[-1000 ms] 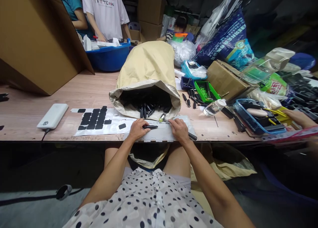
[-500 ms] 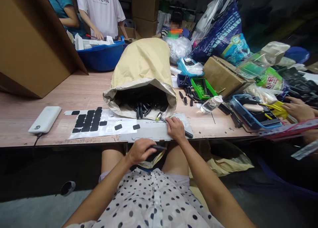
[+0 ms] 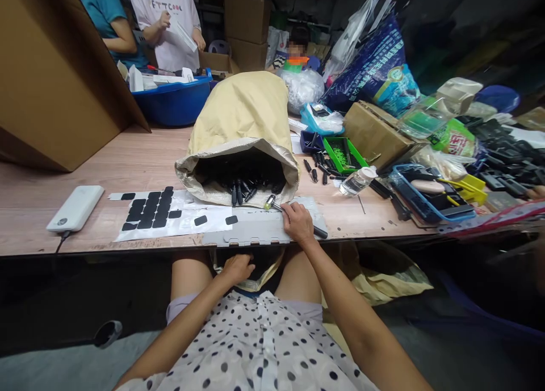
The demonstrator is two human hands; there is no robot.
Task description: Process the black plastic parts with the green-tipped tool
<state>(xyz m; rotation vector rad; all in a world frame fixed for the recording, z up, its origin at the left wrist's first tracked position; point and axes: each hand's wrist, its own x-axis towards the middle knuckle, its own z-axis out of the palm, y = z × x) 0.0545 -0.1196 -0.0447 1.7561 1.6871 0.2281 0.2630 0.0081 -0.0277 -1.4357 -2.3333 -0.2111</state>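
Observation:
My right hand [image 3: 297,223] is closed around a small hammer [image 3: 320,232] with a black handle, a metal shaft and a yellowish tip, low over a grey board [image 3: 255,232] at the table's front edge. Below that edge, over my lap, my left hand [image 3: 238,269] is at the mouth of a lower bag [image 3: 267,277]. Its fingers are loosely apart with nothing visible in them; the dark bag interior hides detail. In front of me a large tan sack [image 3: 240,110] lies with its mouth towards me, black handle-like pieces [image 3: 239,192] inside.
Black rounded stickers [image 3: 149,209] lie on a white sheet, left of the board. A white power bank [image 3: 76,208] is farther left. Rightward are a clear bottle [image 3: 356,182], a green tray [image 3: 344,154] and a blue basket [image 3: 430,192]. Behind stand a blue tub [image 3: 174,101] and other people.
My left hand has lowered slightly to the lower bag, and the black handle-like piece it held is out of sight. My right hand still holds the hammer. A person behind has lifted a white item.

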